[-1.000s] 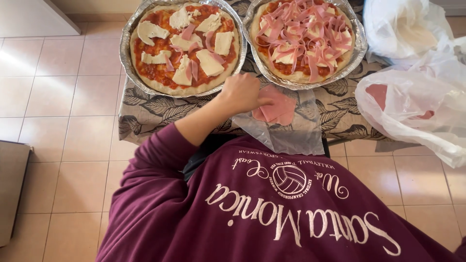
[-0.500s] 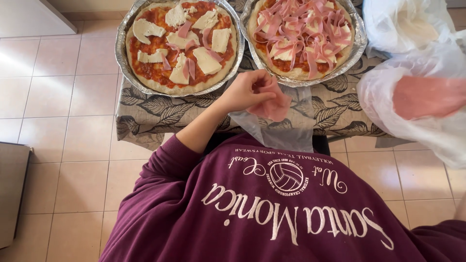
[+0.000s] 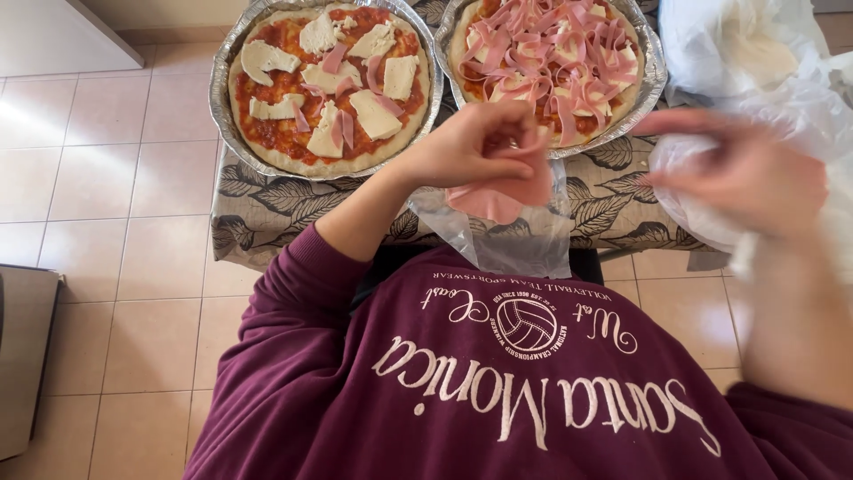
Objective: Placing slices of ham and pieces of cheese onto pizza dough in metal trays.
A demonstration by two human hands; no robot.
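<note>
Left hand (image 3: pixel 475 147) pinches a pink ham slice (image 3: pixel 498 197) above a clear plastic wrapper (image 3: pixel 515 240) at the table's near edge (image 3: pixel 267 222). Right hand (image 3: pixel 755 178), motion-blurred, hovers before a white plastic bag (image 3: pixel 746 44); its grip cannot be told. Two pizzas in foil trays (image 3: pixel 218 89) lie behind.

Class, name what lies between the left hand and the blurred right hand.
In the head view, patterned tablecloth and foil tray rim lie between left hand and right hand.

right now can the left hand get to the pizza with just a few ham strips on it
Probably yes. The left hand holds a ham slice just beside that pizza, and nothing lies between them; only the foil tray's rim surrounds it.
</note>
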